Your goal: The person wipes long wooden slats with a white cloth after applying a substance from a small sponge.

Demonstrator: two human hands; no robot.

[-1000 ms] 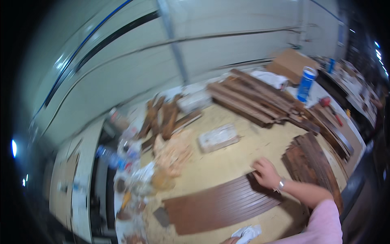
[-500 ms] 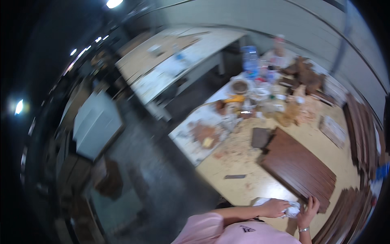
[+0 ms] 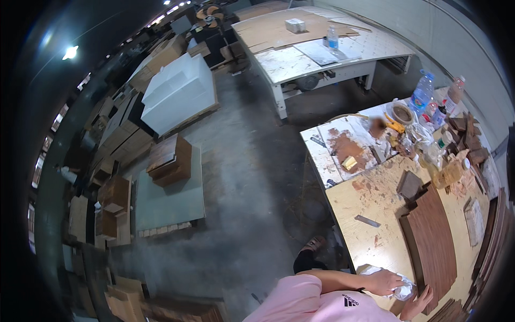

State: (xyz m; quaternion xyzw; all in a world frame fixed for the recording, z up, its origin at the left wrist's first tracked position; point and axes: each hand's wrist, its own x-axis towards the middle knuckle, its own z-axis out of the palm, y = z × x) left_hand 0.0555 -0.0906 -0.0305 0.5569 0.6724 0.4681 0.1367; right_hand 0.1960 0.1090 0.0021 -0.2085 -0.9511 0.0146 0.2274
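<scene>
My left hand is closed on a crumpled white wad, thin sheeting or cloth; I cannot tell which. Part of the same white material spreads out on the table beside the wrist. My right hand rests its stretched fingers against the near end of a stack of brown wooden boards, and its wrist is cut off by the lower edge. The boards lie flush together, with a stepped far end. Beyond that end sits a small dark block, and to the left lies a flat grey strip.
Bottles, a round pot, a yellow-handled tool and wood scraps crowd the table's far end. More brown boards line its right side. A second table stands beyond; wrapped white goods stand left.
The view has swung left, so the table now appears farther right and more floor shows. Both hands stay at the near end of the boards; the left still holds the white wad.
</scene>
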